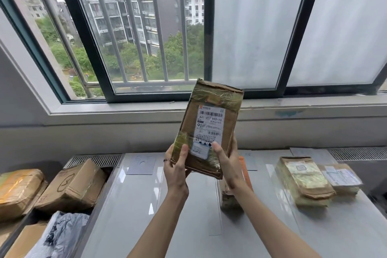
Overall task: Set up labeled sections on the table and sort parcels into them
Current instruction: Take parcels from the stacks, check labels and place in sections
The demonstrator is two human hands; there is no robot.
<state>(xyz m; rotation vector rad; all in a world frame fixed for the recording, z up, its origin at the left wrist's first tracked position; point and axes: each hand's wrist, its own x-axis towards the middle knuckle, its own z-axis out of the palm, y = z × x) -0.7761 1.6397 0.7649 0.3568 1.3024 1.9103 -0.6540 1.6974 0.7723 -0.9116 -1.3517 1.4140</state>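
I hold a brown taped cardboard parcel [211, 119] upright in front of me, its white shipping label facing me. My left hand [176, 165] grips its lower left corner and my right hand [225, 159] grips its lower right edge, thumb on the label. Below lies the grey table [146, 205]. Paper section labels lie along its far edge: one at the left [141, 164], one behind my right hand [250, 159], one at the far right [301, 152]. A parcel [228, 197] sits under my right wrist, partly hidden. Two taped parcels [303, 182] [341, 178] rest at the right.
Left of the table, a pile of unsorted parcels: brown boxes [73, 186] [18, 190] and a grey plastic mailer [60, 234]. A barred window [129, 33] and its sill [125, 109] rise behind the table. Radiator grilles run along the wall.
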